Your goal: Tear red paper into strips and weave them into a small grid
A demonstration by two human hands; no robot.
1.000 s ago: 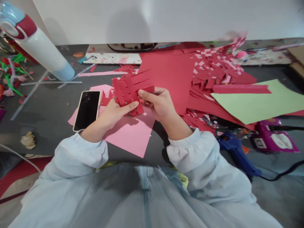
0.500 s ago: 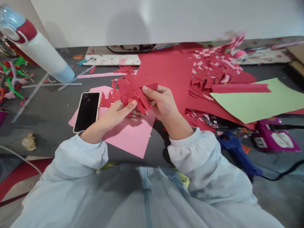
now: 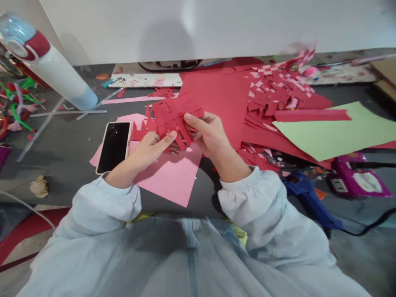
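Observation:
Between both hands I hold a piece of red woven paper (image 3: pixel 168 117), its strips crossing over and under. My left hand (image 3: pixel 154 147) grips its lower left edge, thumb on top and fingers beneath. My right hand (image 3: pixel 208 130) pinches the strips on its right side between thumb and fingers; some fingertips are hidden behind the paper. Under the hands lies a pink paper sheet (image 3: pixel 173 185). A phone (image 3: pixel 114 144) with a dark screen rests beside my left wrist, partly on the pink sheet. Red cut paper pieces (image 3: pixel 139 131) lie behind my left hand.
A large red sheet (image 3: pixel 216 86) lies behind my hands. Red and pink woven pieces (image 3: pixel 278 88) pile up at the right, near a green sheet (image 3: pixel 337 130). A blue glue gun (image 3: pixel 312 202) and purple box (image 3: pixel 359 177) sit at right. A white bottle (image 3: pixel 63 74) stands at left.
Both hands keep their hold on the red woven paper. The paper's lower right strips have shifted slightly to the left, and the view has moved a little.

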